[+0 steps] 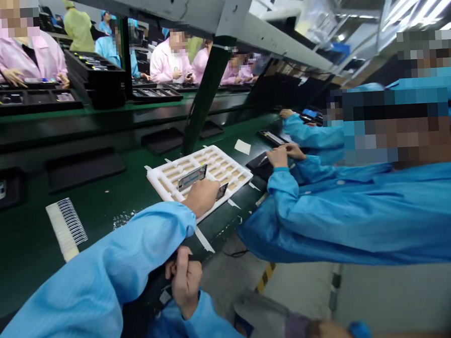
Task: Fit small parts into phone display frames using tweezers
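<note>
Closing in on the left hand (200, 198), hovering at the edge of a white plastic tray (161, 180) on a green conveyor belt (37, 254), fingers hidden behind the knuckles, so no telling whether open or closed, and just beside one glass-and-metal phone panel (191, 177) and one small dark piece (222, 191), both lying on the tray among rows of gold-coloured slots; catching the right hand (184, 281) lower down, clenching in a fist around a slim dark item (194, 257) at the belt's edge; counting two hands, one white tray, two loose pieces on it, one barcode strip (67, 229), four black trays (84, 169) on the belt, and a co-worker's nearer hand (278, 157) and other hand (295, 151) over a dark device (257, 163); flagging the risks: knuckles possibly tipping the panel off the tray, a neighbouring sleeve possibly nudging the tray, a slipping fist possibly dropping the dark item floorward
</note>
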### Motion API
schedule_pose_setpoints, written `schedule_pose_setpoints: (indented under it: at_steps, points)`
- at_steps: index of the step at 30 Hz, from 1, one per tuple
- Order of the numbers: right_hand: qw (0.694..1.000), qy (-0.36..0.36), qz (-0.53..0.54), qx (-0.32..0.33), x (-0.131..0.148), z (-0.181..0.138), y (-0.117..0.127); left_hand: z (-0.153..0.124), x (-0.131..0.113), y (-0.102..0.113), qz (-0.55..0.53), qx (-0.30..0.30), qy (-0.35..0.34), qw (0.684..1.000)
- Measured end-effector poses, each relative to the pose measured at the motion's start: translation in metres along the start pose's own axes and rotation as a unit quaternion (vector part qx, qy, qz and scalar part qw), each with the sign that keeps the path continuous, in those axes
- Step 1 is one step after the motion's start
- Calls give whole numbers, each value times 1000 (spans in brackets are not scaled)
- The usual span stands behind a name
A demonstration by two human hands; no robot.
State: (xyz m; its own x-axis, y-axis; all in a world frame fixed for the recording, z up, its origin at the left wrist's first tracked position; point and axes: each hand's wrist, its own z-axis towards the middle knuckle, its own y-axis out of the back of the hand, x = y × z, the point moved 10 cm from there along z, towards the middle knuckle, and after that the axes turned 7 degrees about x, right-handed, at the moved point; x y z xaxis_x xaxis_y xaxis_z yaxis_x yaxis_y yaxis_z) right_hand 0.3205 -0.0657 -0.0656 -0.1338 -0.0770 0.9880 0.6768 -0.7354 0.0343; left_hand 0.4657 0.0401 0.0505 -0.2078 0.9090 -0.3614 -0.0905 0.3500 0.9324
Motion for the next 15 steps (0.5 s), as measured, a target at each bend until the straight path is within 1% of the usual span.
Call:
schedule_pose_setpoints:
  at_steps: [2, 4, 6, 7, 9, 10, 12, 13, 15]
  points:
    - [1000, -14, 28, -5, -2, 2, 3, -6, 0, 15, -10, -15, 0, 1000]
    - [996, -40, 77, -11, -6, 4, 7, -20, 0, 37, -18, -40, -11, 999]
    - [991, -59, 116, -14, -7, 7, 11, -45, 4, 63, -22, -67, -22, 997]
    - [990, -62, 122, -11, -6, 8, 13, -63, 7, 76, -22, -83, -29, 996]
    - [992, -64, 111, 15, -2, 9, 12, -109, 18, 98, -18, -116, -41, 992]
    - [993, -63, 97, 35, 0, 10, 11, -140, 20, 114, -8, -173, -68, 983]
    - [994, -55, 56, 78, 5, 9, 5, -201, 27, 129, 12, -230, -101, 968]
    - [994, -47, 32, 93, 8, 9, 3, -227, 34, 129, 28, -231, -96, 968]
    - [994, -29, -11, 103, 11, 9, 1, -270, 54, 120, 52, -201, -37, 977]
